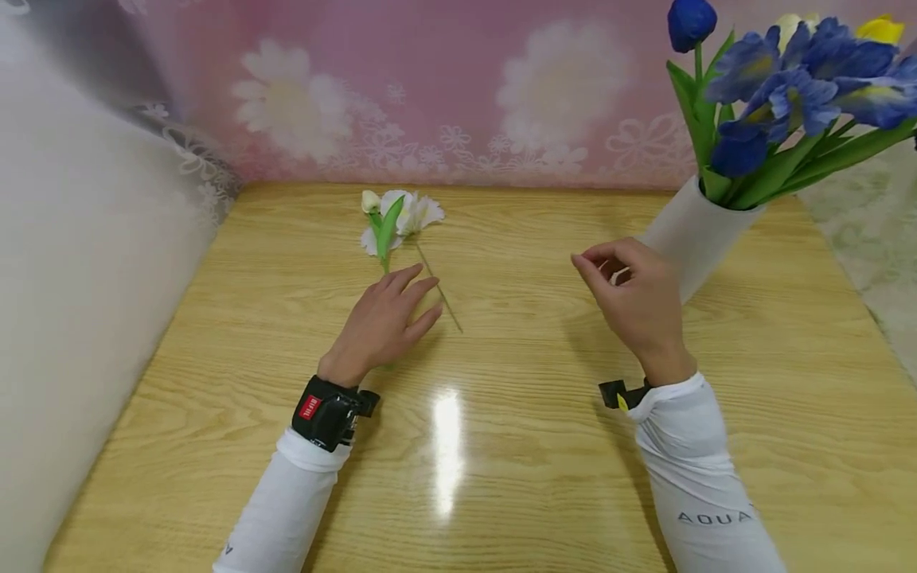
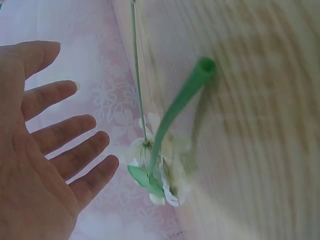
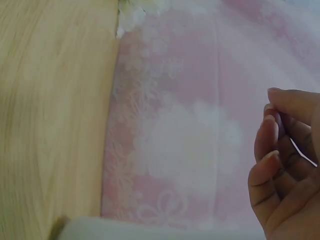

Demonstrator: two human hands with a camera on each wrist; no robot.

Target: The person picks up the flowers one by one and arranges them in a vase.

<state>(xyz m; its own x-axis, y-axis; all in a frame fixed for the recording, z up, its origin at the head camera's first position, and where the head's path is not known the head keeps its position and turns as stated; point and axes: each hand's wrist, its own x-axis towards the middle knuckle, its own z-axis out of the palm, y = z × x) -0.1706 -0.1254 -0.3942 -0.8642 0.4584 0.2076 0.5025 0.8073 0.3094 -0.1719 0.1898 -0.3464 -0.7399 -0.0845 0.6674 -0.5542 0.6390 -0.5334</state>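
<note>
The person's left hand (image 1: 380, 318) is hovering over the stem of a white artificial tulip (image 1: 370, 201), its fingers spreading apart and grasping nothing; the left wrist view is showing the palm facing the tulip's hollow-ended green stem (image 2: 182, 100). The tulip is lying near the far edge of the wood-grain table (image 1: 516, 446), its green leaf (image 1: 389, 225) overlapping a white iris-like flower (image 1: 419, 213), whose thin stem (image 1: 449, 308) is slanting toward the near side. The right hand (image 1: 637, 298) is hanging in the air before a white cylindrical vase (image 1: 709, 239), fingers curling loosely, thumb tip nearing the index tip, gripping nothing. The vase is holding blue irises (image 1: 795, 99), a blue tulip (image 1: 691, 24) and a yellow bloom (image 1: 881, 30). Behind the table a pink floral backdrop (image 1: 444, 72) is rising.
</note>
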